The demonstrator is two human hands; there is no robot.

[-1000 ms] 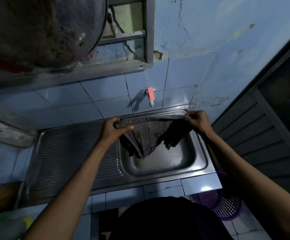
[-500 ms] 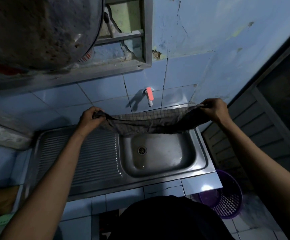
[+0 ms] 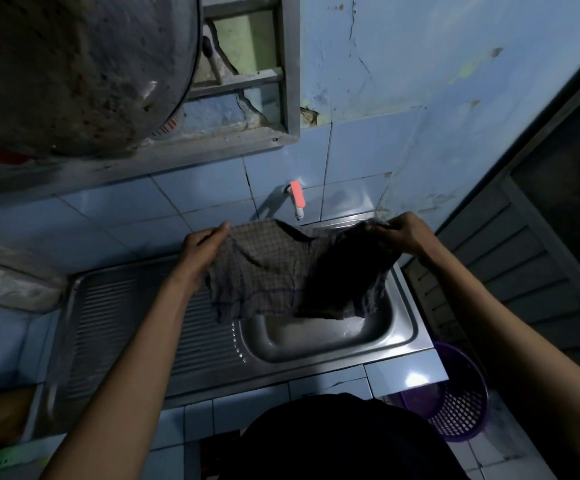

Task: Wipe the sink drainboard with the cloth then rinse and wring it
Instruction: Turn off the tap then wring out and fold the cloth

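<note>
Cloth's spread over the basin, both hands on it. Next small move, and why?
Probably carry the checked cloth left and lower it onto the ribbed drainboard. The left hand and right hand hold its top corners, it hangs over the sink basin, and nothing touches the drainboard yet.

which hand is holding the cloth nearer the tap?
The right hand: it grips the cloth just right of the tap; the left hand is farther.

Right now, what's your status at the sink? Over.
Left hand and right hand each grip a top corner of the cloth. Cloth hangs spread over the basin, below the tap. Nothing in the way.
</note>
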